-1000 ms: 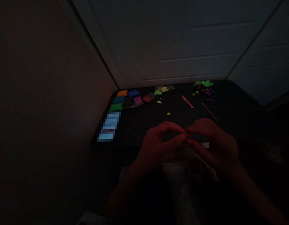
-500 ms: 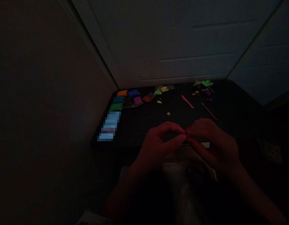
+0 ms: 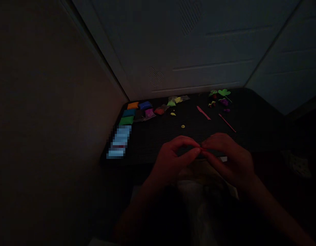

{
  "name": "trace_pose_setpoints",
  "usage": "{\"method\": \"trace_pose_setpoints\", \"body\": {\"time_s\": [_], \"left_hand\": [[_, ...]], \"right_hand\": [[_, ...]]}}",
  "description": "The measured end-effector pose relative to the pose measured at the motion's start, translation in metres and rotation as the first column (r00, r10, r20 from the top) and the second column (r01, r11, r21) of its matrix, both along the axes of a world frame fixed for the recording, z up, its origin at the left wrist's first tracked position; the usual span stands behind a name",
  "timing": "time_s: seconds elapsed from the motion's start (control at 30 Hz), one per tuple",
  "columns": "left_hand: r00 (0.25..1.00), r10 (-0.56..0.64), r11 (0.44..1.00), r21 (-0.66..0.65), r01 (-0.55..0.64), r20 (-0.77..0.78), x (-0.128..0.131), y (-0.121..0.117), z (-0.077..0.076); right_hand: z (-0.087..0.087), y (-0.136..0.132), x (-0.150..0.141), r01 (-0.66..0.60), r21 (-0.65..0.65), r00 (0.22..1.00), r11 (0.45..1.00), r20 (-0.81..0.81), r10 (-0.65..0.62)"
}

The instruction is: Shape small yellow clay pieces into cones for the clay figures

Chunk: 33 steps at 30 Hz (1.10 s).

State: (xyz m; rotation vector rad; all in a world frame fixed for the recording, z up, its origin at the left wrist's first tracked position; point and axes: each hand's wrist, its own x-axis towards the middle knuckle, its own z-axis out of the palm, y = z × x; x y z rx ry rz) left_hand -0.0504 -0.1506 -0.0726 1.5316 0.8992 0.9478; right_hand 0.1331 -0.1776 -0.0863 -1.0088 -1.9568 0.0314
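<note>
My left hand [image 3: 172, 155] and my right hand [image 3: 231, 157] meet fingertip to fingertip above the table's front edge, both closed in a pinch. Between them is a small red piece of clay [image 3: 203, 149], mostly hidden by the fingers and dim. Beyond the hands, a flat yellow clay disc [image 3: 182, 126] lies on the dark table [image 3: 155, 133]. A little yellow clay lump [image 3: 173, 114] sits farther back with a tiny dot beside it. To the right lie a pink modelling knife [image 3: 203, 113] and a thin pink stick tool [image 3: 227, 123].
Coloured clay packets [image 3: 126, 120] are grouped at the back left, with a red packet [image 3: 159, 111] beside them. A pixelated bright screen [image 3: 119, 141] lies at the left edge. Several small clay figures [image 3: 224, 93] stand at the back right, near the white panel [image 3: 206, 78].
The view has shifted slightly. Both hands stay pinched together, the right has come a little nearer the left, and more red shows between the fingertips.
</note>
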Motion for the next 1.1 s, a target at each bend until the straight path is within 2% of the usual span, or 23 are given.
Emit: {"method": "trace_pose_setpoints", "body": {"time_s": [0.1, 0.17, 0.2, 0.27, 0.33, 0.43, 0.53, 0.63, 0.83, 1.0, 1.1], "left_hand": [[0.987, 0.099, 0.992, 0.091, -0.088, -0.13, -0.001, 0.022, -0.011], [0.938, 0.204, 0.968, 0.2, -0.15, -0.281, 0.0, 0.049, -0.021], [0.896, 0.231, 0.959, 0.244, -0.144, -0.379, 0.001, 0.065, -0.027], [0.868, 0.23, 0.957, 0.263, -0.12, -0.44, 0.004, 0.094, -0.036], [0.848, 0.211, 0.958, 0.276, -0.08, -0.487, 0.008, 0.117, -0.044], [0.817, 0.186, 0.962, 0.272, -0.037, -0.546, 0.012, 0.133, -0.052], [0.794, 0.162, 0.97, 0.244, -0.018, -0.586, 0.012, 0.136, -0.058], [0.792, 0.146, 0.976, 0.216, -0.018, -0.593, 0.011, 0.136, -0.063], [0.842, 0.131, 0.989, 0.131, -0.072, -0.523, 0.013, 0.137, -0.064], [0.939, 0.112, 0.991, -0.032, -0.129, -0.326, 0.016, 0.123, -0.051], [0.988, 0.081, 0.983, -0.156, -0.101, -0.128, 0.021, 0.097, -0.035]], "right_hand": [[-0.011, 0.003, 0.005, 0.062, -0.111, 0.992, 0.992, -0.104, -0.073], [-0.02, 0.009, 0.01, 0.105, -0.238, 0.966, 0.966, -0.208, -0.156], [-0.025, 0.013, 0.012, 0.116, -0.313, 0.944, 0.943, -0.259, -0.202], [-0.037, 0.024, 0.015, 0.105, -0.455, 0.892, 0.884, -0.35, -0.286], [-0.048, 0.035, 0.017, 0.09, -0.504, 0.859, 0.859, -0.397, -0.323], [-0.063, 0.047, 0.018, 0.047, -0.541, 0.833, 0.839, -0.442, -0.332], [-0.072, 0.053, 0.018, 0.004, -0.566, 0.808, 0.825, -0.484, -0.335], [-0.075, 0.054, 0.018, -0.028, -0.577, 0.791, 0.816, -0.512, -0.335], [-0.073, 0.054, 0.016, -0.055, -0.582, 0.769, 0.811, -0.543, -0.338], [-0.067, 0.051, 0.013, -0.032, -0.541, 0.769, 0.84, -0.55, -0.325], [-0.046, 0.043, 0.009, 0.005, -0.471, 0.787, 0.882, -0.543, -0.294]]}}
